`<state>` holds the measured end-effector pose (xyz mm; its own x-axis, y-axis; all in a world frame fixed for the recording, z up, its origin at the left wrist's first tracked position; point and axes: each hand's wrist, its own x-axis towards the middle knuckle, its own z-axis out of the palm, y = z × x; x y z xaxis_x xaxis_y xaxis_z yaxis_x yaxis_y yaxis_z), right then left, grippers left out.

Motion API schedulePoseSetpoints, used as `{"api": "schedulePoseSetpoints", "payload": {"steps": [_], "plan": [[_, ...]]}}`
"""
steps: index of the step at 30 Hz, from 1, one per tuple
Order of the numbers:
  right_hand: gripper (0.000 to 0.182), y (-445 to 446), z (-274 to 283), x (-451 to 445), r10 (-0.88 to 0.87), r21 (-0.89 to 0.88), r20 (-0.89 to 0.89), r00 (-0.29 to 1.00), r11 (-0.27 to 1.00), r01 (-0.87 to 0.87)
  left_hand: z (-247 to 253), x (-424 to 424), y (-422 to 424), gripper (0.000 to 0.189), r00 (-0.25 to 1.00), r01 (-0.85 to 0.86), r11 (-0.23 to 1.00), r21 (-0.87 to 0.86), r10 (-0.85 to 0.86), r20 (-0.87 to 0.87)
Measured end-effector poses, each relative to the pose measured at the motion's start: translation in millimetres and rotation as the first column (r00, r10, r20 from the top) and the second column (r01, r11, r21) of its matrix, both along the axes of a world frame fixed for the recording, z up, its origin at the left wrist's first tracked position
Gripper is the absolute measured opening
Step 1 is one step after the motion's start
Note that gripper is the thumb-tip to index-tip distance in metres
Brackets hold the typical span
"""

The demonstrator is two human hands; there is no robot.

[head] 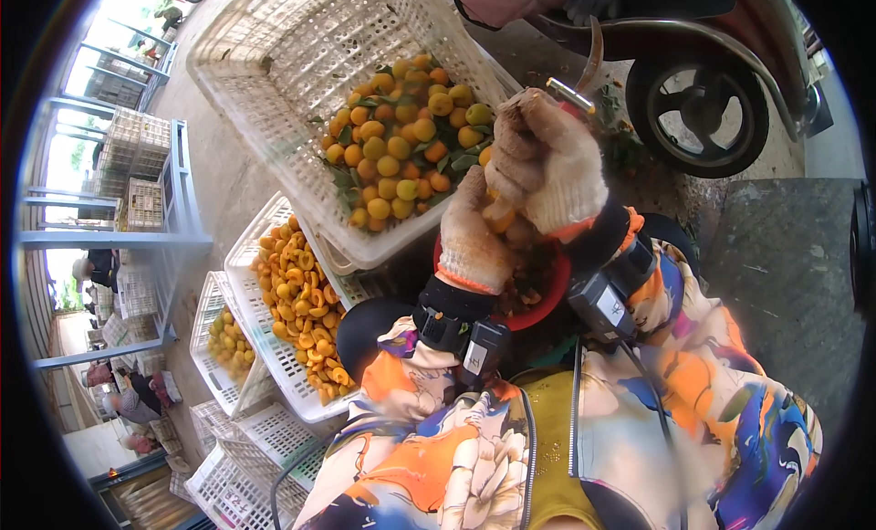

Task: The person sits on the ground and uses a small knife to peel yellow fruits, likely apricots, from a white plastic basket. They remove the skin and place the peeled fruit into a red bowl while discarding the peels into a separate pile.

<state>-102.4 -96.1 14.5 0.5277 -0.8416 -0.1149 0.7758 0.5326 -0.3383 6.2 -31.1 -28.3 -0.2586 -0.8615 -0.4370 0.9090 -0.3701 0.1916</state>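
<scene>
Both my hands wear soiled white knit gloves and meet above a red plastic basin (547,294), which holds pits and scraps. My left hand (477,239) is curled against orange fruit (499,215), partly hidden by the gloves. In my right hand (547,150) is a small curved knife (592,56), its blade pointing up and away, with a metal ferrule at the handle. Beyond the hands, a tilted white plastic crate (260,136) holds whole apricots (400,146) with green leaves. Halved apricots (301,304) fill another white crate (239,256) on the left.
A smaller crate (205,324) with yellowish fruit stands further left, above stacked white crates (239,489). A scooter wheel (697,116) is at the upper right, near a dark board (773,276). Blue metal frames (181,187), more crates and several people are at the far left.
</scene>
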Motion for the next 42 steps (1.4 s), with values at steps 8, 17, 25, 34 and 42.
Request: {"api": "schedulePoseSetpoints", "payload": {"steps": [8, 17, 25, 34, 42], "plan": [[0.011, 9, 32, -17, -0.082, -0.363, -0.836, 0.543, 0.825, -0.433, -11, 8, 5, 0.031, 0.471, -0.062, 0.938, -0.341, 0.329, 0.819], [0.028, 19, 7, -6, -0.319, -0.265, -0.932, 0.170, 0.280, -0.923, -17, 45, 4, 0.028, 0.744, -0.485, 0.874, -0.033, 0.432, 0.510], [0.021, -11, 26, -63, -0.103, -0.325, -0.848, 0.520, 0.876, -0.356, -49, 56, -35, 0.025, 0.300, -0.243, 0.968, -0.056, 0.129, 0.945], [0.030, -40, 20, -75, -0.280, -0.315, -0.670, 0.688, 0.946, 0.078, -55, 4, -90, 0.058, -0.832, 0.226, 0.805, 0.549, -0.133, 0.538], [0.028, -45, 16, -77, -0.241, -0.308, -0.654, 0.717, 0.951, 0.038, -76, 46, -96, 0.046, -0.640, 0.289, 0.869, 0.402, -0.137, 0.756]]}}
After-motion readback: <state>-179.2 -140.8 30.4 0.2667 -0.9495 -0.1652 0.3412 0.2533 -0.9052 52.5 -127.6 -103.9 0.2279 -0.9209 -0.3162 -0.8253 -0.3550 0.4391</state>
